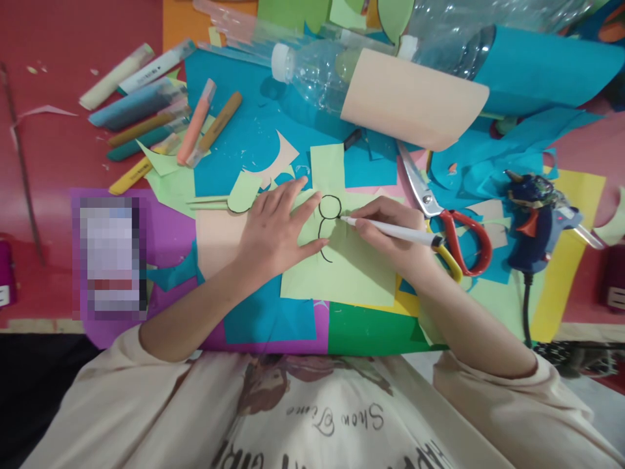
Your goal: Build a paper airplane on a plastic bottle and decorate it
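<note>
My right hand (390, 228) grips a white marker (395, 230) with a black end, its tip touching a light green paper sheet (351, 273). On that sheet is a black drawn outline: a small circle with a curved line running down from its lower left. My left hand (280, 225) lies flat with fingers spread, pressing on the sheet's left part beside the drawing. Close to its fingertips is a light green rounded cutout (243, 192) with a dark edge. Red-and-yellow-handled scissors (432, 202) lie just beyond my right hand.
Several markers (146, 111) lie at the left, above a blurred phone (112, 254). Plastic bottles stretch across the back, one wrapped in peach paper (410, 98), another in blue paper (541, 71). At the right rests a blue glue gun (534, 234) with its cord. Paper scraps surround the sheet.
</note>
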Action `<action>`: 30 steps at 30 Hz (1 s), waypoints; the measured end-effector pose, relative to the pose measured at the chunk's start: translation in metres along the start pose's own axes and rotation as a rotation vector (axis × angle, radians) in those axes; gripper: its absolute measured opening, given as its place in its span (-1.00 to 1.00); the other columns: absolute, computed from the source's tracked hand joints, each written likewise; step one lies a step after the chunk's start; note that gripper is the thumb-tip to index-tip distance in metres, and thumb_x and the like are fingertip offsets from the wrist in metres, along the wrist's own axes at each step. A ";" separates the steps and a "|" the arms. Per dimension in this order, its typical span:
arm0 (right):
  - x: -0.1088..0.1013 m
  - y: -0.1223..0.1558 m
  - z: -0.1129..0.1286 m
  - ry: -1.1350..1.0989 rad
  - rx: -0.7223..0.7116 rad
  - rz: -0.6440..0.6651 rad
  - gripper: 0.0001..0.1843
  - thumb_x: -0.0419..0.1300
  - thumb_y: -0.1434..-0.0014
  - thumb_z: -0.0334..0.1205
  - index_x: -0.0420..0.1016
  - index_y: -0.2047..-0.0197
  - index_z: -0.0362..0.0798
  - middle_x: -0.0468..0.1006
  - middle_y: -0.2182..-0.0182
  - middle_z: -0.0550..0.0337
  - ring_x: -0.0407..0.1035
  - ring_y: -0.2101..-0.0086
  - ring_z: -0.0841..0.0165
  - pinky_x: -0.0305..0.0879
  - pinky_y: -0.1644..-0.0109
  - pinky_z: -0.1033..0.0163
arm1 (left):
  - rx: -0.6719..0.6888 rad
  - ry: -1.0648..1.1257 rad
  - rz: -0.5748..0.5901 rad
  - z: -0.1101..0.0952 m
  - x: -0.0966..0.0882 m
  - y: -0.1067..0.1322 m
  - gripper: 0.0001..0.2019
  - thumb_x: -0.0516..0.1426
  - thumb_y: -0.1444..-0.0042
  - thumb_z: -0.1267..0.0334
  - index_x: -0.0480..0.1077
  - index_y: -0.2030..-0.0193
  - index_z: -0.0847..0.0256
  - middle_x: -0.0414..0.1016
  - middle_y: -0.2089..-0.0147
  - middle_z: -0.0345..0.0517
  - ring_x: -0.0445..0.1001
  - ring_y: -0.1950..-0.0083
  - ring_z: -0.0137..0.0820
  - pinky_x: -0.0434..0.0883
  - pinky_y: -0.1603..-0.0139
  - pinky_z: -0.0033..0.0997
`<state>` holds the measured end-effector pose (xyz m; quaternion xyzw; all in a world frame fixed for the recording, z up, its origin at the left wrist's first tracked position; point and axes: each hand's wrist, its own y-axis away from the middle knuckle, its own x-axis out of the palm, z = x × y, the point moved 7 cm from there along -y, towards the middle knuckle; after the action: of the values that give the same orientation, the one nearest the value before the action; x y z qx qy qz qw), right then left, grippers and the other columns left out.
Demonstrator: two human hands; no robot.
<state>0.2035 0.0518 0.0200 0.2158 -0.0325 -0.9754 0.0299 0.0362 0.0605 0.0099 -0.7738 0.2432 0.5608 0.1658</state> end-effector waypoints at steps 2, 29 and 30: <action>0.001 0.000 -0.001 0.026 -0.007 0.015 -0.86 0.19 -0.07 -0.19 0.50 0.41 -0.07 0.50 0.57 0.20 0.27 0.58 0.44 0.12 0.52 0.28 | -0.003 0.004 0.006 0.000 0.000 -0.001 -0.42 0.12 -0.23 -0.03 0.23 -0.33 0.13 0.19 -0.40 0.16 0.18 -0.40 0.02 0.17 -0.34 0.07; 0.000 0.000 0.007 0.071 -0.028 0.062 -0.83 0.09 0.00 -0.25 0.28 0.59 -0.03 0.38 0.65 0.24 0.17 0.60 0.45 0.03 0.54 0.29 | 0.010 -0.017 -0.026 0.001 0.002 0.000 -0.40 0.12 -0.22 -0.07 0.25 -0.32 0.16 0.17 -0.41 0.21 0.17 -0.40 0.07 0.17 -0.33 0.10; 0.000 0.000 0.007 0.075 -0.027 0.066 -0.83 0.08 0.01 -0.25 0.28 0.60 -0.03 0.38 0.65 0.24 0.16 0.60 0.45 0.02 0.54 0.29 | 0.012 -0.018 -0.026 0.001 0.002 0.000 -0.41 0.11 -0.23 -0.07 0.25 -0.32 0.17 0.17 -0.41 0.22 0.18 -0.40 0.07 0.17 -0.33 0.10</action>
<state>0.2007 0.0521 0.0264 0.2506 -0.0250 -0.9655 0.0660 0.0363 0.0608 0.0073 -0.7708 0.2351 0.5642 0.1797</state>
